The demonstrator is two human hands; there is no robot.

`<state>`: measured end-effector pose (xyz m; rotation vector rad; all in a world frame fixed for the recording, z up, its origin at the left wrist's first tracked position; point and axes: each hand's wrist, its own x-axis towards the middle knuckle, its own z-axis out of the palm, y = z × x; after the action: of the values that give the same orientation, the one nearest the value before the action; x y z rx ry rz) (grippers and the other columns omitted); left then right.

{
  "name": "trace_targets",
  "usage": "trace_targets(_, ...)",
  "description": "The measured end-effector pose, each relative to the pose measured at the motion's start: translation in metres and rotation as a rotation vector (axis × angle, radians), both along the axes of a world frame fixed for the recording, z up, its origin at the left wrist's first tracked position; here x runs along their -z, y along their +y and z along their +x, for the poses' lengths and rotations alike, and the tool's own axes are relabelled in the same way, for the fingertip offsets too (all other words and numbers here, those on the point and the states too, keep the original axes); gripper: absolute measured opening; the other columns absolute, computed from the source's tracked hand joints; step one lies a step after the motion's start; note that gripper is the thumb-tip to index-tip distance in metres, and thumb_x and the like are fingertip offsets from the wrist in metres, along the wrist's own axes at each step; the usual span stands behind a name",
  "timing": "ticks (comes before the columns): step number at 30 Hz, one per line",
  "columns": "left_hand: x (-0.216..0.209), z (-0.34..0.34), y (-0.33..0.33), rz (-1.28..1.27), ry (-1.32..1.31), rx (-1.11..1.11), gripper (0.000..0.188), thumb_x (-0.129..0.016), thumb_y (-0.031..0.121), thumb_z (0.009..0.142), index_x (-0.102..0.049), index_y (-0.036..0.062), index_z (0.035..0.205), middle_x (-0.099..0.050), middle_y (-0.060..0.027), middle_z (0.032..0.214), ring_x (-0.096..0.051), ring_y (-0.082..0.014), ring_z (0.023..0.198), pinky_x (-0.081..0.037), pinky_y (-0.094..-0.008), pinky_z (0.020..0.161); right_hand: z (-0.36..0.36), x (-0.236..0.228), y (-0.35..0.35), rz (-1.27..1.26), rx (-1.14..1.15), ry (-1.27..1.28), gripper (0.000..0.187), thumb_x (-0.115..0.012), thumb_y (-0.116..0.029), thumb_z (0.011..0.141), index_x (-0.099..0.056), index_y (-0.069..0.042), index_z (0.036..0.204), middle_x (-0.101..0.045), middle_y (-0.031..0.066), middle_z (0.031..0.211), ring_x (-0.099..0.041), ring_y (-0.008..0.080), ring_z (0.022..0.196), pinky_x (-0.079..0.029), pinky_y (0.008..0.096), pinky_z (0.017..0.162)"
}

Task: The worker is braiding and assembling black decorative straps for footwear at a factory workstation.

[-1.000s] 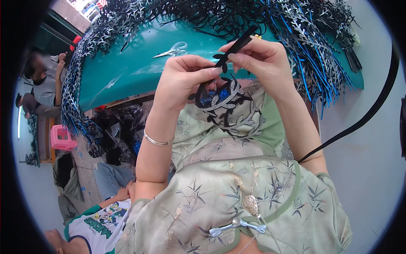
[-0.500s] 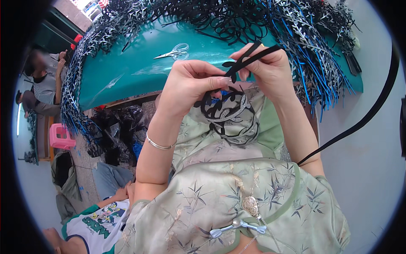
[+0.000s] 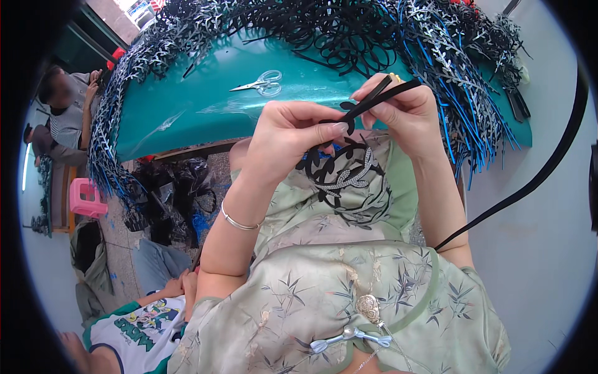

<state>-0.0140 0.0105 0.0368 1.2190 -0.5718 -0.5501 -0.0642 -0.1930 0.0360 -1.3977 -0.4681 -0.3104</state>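
Note:
Pinched between the thumb and fingers of my left hand [image 3: 289,134] is a black leaf trim, which hangs below in loops over my lap. Part of this leaf trim [image 3: 349,177] is set with silvery stones. Two flat ends of a black ribbon [image 3: 389,95] stick out up and to the right, past the fingers of my right hand [image 3: 405,118]. My right thumb and fingers are closed on that ribbon, close beside the left fingertips. Exactly where ribbon and trim meet is partly hidden by my fingers.
Scissors with clear handles [image 3: 261,84] lie on the green table [image 3: 205,118]. Black, silver and blue leaf strips [image 3: 448,68] heap along its far and side edges. A pink stool [image 3: 87,198] and dark plastic bags [image 3: 174,193] stand left. Two people sit on the left.
Both hands have shifted slightly right and downward in the picture, still gripping the ribbon and trim. The hanging loops have moved a little right.

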Motion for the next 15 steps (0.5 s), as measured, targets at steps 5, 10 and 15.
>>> trace_targets(5, 0.0032, -0.0006, 0.0009, 0.0, 0.023, -0.005, 0.016, -0.069, -0.003, 0.082, -0.068, -0.0075, 0.098, -0.069, -0.0136, 0.081, -0.065, -0.0136, 0.065, -0.053, -0.0226, 0.056, -0.0002, 0.0006, 0.0017, -0.007, 0.028, -0.002, 0.012, -0.064, 0.002, 0.086, -0.069, 0.002, 0.097, -0.069, 0.0097, 0.094, -0.062, 0.0104, 0.072, -0.052, 0.022, 0.065)
trace_targets(10, 0.0054, 0.0002, 0.0014, -0.03, 0.058, 0.041, 0.017, -0.068, -0.003, 0.083, -0.068, -0.008, 0.099, -0.069, -0.0149, 0.081, -0.065, -0.0144, 0.064, -0.053, -0.0234, 0.056, -0.0003, 0.002, -0.0022, -0.043, 0.006, -0.046, 0.017, -0.068, 0.003, 0.083, -0.069, 0.002, 0.1, -0.067, 0.0061, 0.089, -0.062, 0.0094, 0.075, -0.048, 0.0203, 0.065)
trace_targets(15, 0.0053, -0.0008, 0.0025, -0.026, 0.077, 0.034, 0.018, -0.068, -0.002, 0.083, -0.068, -0.0079, 0.1, -0.069, -0.0158, 0.082, -0.065, -0.0148, 0.065, -0.053, -0.0233, 0.057, -0.0019, 0.0016, -0.0018, -0.103, 0.044, -0.086, 0.02, -0.069, 0.006, 0.08, -0.068, 0.002, 0.1, -0.066, 0.0049, 0.09, -0.064, 0.0098, 0.079, -0.049, 0.0207, 0.068)
